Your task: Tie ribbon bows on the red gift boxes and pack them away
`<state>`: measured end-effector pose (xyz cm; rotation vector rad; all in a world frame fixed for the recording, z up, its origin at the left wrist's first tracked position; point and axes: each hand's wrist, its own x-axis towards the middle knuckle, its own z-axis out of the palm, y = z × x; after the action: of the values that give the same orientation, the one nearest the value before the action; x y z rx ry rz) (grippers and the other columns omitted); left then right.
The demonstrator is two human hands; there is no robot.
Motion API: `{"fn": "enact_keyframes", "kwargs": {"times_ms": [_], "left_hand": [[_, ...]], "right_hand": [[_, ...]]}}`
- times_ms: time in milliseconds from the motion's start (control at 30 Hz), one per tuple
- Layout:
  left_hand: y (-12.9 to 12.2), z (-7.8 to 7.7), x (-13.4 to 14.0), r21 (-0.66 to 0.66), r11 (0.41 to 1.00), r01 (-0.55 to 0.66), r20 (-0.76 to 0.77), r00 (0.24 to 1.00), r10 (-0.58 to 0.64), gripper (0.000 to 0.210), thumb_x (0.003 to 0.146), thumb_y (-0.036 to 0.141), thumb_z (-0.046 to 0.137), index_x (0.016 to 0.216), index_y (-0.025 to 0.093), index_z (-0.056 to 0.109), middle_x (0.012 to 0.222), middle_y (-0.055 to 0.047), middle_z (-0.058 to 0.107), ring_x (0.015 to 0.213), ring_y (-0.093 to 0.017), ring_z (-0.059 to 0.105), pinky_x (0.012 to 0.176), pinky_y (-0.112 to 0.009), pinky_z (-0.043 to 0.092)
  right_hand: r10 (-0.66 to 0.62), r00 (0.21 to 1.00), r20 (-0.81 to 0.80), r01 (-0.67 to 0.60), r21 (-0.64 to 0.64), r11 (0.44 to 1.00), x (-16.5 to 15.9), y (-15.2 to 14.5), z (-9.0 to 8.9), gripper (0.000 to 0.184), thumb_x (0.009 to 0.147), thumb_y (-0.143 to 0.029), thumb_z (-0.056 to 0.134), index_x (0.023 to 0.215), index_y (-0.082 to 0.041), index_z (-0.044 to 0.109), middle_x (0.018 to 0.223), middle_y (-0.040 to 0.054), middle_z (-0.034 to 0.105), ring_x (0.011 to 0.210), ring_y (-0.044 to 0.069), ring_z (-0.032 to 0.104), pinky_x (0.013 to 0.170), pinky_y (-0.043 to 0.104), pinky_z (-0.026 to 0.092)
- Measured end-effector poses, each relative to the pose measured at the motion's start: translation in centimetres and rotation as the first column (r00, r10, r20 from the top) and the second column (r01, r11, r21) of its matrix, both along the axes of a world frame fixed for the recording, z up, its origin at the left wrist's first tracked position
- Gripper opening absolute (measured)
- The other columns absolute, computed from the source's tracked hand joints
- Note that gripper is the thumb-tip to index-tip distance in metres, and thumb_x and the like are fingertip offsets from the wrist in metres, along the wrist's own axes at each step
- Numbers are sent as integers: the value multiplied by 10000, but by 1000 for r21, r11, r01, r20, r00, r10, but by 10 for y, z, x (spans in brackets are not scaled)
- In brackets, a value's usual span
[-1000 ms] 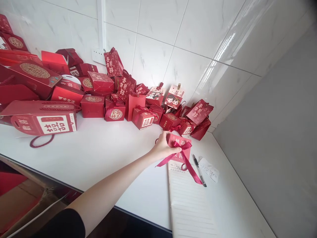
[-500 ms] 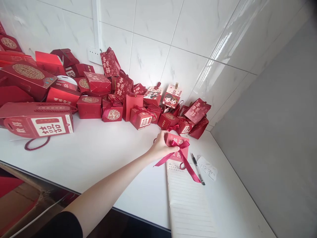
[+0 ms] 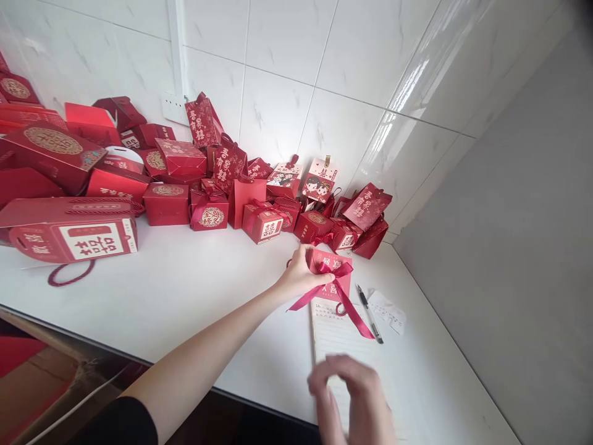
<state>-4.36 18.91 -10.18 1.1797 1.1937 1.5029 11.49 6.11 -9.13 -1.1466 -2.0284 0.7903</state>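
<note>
My left hand (image 3: 303, 275) is closed on a small red gift box (image 3: 341, 288) near the far right of the table. Its thumb presses on the bow of a dark pink ribbon (image 3: 356, 318) tied across the box, and the ribbon's tails hang loose. A twisted cord loop pokes out under the box. The box covers the top of a lined notebook (image 3: 333, 346) with a few handwritten lines. Low in the view, over the notebook, is my right hand (image 3: 354, 395), blurred, its fingers curved and thumb apart, with nothing seen in it.
A black pen (image 3: 370, 316) and a scrap of paper (image 3: 388, 312) lie right of the notebook. Many red gift boxes (image 3: 167, 204) are piled along the tiled wall. A larger red carton (image 3: 74, 232) lies at the left. A grey panel (image 3: 509, 247) borders the table on the right.
My right hand has come into view at the bottom, over the notebook. My left hand keeps its hold on the gift box in the same place.
</note>
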Motion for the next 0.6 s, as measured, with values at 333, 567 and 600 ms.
{"fn": "enact_keyframes", "kwargs": {"times_ms": [333, 567, 600], "left_hand": [[1, 0, 2, 6, 999, -37, -14, 999, 37, 672, 490, 261, 853, 1045, 235, 474, 1046, -50, 556, 1014, -228, 546, 938, -383, 413], [0, 1, 3, 16, 998, -63, -60, 996, 63, 668, 487, 265, 851, 1036, 232, 472, 1064, -49, 539, 1051, -240, 526, 948, -384, 401], [0, 1, 3, 21, 997, -71, -61, 996, 72, 669, 481, 266, 853, 1032, 233, 474, 1065, -48, 538, 1057, -242, 523, 950, -384, 399]], "right_hand": [[-117, 992, 50, 127, -359, 924, -43, 52, -13, 470, 891, -577, 284, 738, -213, 539, 648, 59, 575, 524, 201, 528, 506, 318, 399], [-108, 994, -12, 98, -324, 941, -50, 53, -14, 254, 852, -400, 363, 716, -219, 478, 745, 41, 605, 563, 183, 512, 564, 300, 381], [-109, 994, -11, 100, -321, 942, -49, 53, -14, 248, 848, -389, 364, 700, -219, 468, 720, 38, 593, 557, 181, 503, 559, 297, 373]]}}
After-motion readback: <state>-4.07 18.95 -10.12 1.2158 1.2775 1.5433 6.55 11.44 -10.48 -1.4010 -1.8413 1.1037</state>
